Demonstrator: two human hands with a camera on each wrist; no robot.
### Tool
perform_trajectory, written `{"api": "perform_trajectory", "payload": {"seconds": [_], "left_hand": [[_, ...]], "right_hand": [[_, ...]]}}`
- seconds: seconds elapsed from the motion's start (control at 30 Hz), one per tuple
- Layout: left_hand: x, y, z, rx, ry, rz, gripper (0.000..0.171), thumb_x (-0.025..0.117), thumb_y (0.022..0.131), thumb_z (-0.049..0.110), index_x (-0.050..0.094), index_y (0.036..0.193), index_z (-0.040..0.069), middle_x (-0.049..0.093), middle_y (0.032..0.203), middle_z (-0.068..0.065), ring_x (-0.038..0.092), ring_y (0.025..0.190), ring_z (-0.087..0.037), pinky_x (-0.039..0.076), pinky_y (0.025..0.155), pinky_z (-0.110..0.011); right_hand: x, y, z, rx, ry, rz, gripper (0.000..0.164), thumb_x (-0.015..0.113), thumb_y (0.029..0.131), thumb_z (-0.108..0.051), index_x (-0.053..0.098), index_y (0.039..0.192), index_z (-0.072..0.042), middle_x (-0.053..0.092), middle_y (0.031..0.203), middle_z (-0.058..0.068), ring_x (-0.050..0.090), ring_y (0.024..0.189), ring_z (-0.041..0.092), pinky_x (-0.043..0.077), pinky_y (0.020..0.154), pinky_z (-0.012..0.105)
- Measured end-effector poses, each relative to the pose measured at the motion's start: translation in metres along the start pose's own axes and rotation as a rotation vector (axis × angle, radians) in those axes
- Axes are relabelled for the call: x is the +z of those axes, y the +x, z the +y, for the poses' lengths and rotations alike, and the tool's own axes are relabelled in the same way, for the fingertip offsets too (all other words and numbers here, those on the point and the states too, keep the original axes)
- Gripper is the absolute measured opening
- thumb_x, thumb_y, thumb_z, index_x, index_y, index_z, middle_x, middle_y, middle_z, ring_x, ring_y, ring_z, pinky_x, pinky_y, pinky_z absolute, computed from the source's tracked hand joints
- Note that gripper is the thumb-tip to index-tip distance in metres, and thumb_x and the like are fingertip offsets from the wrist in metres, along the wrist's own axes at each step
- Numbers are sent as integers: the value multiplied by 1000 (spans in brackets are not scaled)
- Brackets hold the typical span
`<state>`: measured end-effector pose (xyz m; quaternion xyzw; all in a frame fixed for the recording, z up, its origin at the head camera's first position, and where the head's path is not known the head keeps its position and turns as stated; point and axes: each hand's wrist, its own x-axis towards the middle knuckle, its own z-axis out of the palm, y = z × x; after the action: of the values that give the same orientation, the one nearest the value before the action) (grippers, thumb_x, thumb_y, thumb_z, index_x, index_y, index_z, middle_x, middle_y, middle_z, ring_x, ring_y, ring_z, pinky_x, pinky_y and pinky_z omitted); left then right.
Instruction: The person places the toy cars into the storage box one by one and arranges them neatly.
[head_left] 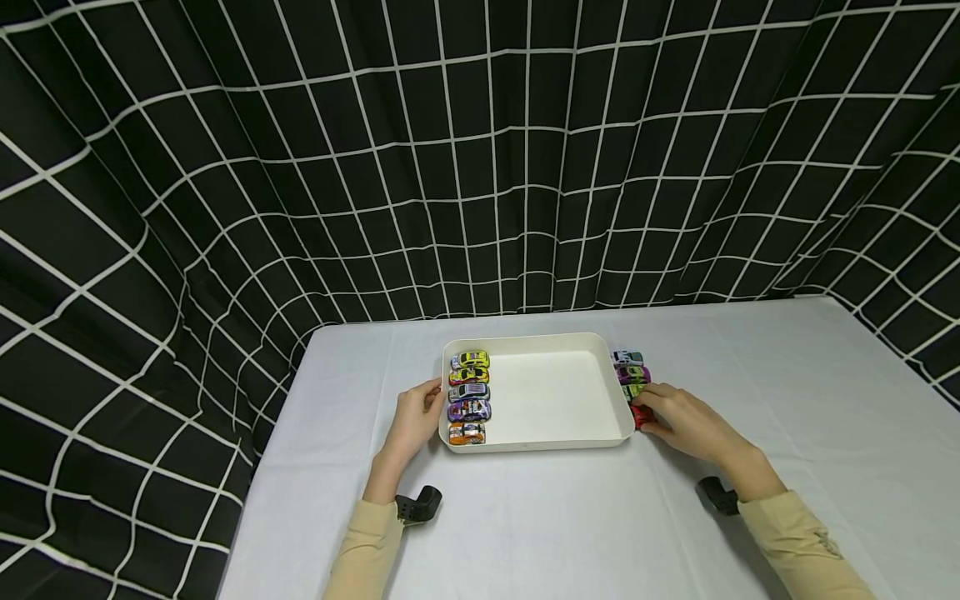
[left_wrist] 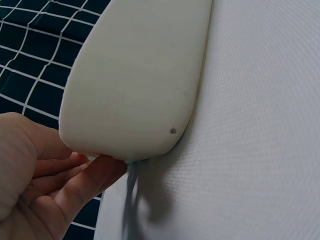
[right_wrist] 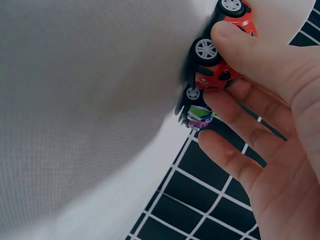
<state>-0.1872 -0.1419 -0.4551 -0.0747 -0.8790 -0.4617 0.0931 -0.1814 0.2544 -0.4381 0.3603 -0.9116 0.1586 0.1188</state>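
Red car [right_wrist: 206,80], pinched by right hand [head_left: 686,421], shows wheels [right_wrist: 206,49] only in right wrist view.

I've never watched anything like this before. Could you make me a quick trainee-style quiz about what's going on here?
1. How many toy cars are lined up inside the white tray?

2. True or false: the left hand reaches inside the white tray.

3. What colour is the car that the right hand pinches?
A) Orange
B) Red
C) Silver

Key:
1. Five.
2. False; the left hand touches the white tray's outer side.
3. B.
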Motion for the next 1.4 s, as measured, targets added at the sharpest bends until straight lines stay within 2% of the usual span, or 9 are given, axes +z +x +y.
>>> {"api": "perform_trajectory", "payload": {"seconds": [0.4,0.77,1.17,1.4], "left_hand": [[-2,-1,3,3,-5,-3,30,55,90,0,56,116,-14,65,98,-24,64,84,-26,55,71,-32],[-1,-1,4,10,4,1,29,55,90,0,57,115,-14,65,97,-23,65,84,-27,55,73,-35],[-2,-1,4,3,-5,3,30,55,90,-1,56,116,-15,65,99,-24,65,86,-29,55,75,-35],[-1,-1,4,1,-4,1,30,55,90,-1,56,116,-15,65,99,-24,65,86,-29,55,75,-35]], "right_hand": [[0,-1,5,-21,-4,15,31,81,65,0,66,92,-1,63,91,6,61,83,20,53,69,35],[-12,-1,6,-4,-32,-1,29,82,63,1,66,88,-2,61,86,3,59,77,19,53,65,34],[-28,5,9,13,-57,21,28,81,63,3,67,87,0,60,83,4,60,74,17,53,63,32],[-36,14,7,38,-31,-17,26,79,67,0,67,90,0,60,86,4,58,74,17,51,62,33]]}}
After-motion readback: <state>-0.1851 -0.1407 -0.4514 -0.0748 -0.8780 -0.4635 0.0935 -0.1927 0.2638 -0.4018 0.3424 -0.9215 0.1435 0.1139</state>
